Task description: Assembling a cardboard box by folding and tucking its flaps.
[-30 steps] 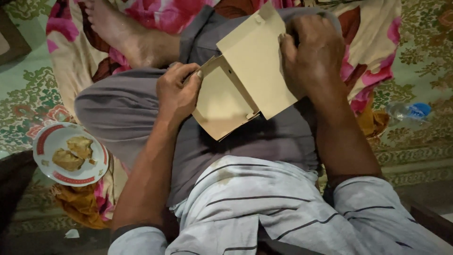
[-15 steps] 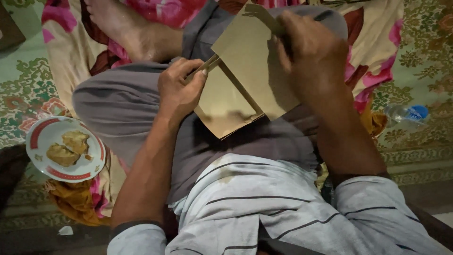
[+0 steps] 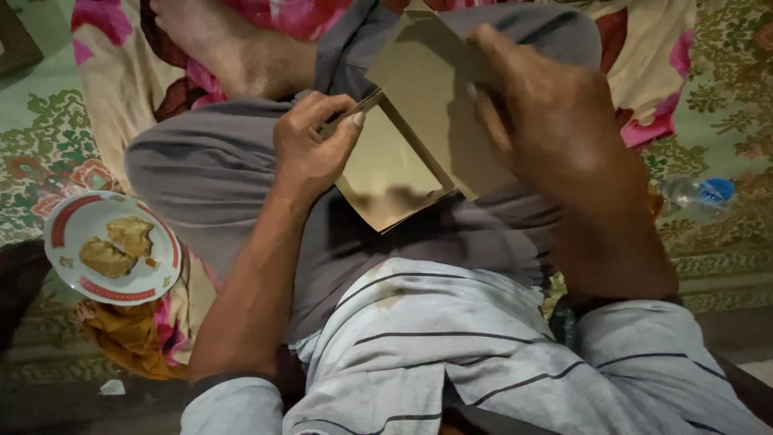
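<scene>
L hand (image 3: 310,149) pinched the card (image 3: 419,121) at its left edge, thumb on top; R hand (image 3: 539,121) pressed flat on its upper flap. Card lay over lap. Plate (image 3: 68,225) w/ food sat left.

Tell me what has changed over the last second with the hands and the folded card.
The right hand has slid further over the upper flap of the tan folded card, pressing it flatter and covering more of it. The left hand has shifted its grip to pinch the card's left edge. The card stayed on the lap, both hands kept hold, and the plate with food and the plastic bottle lie where they were.
</scene>
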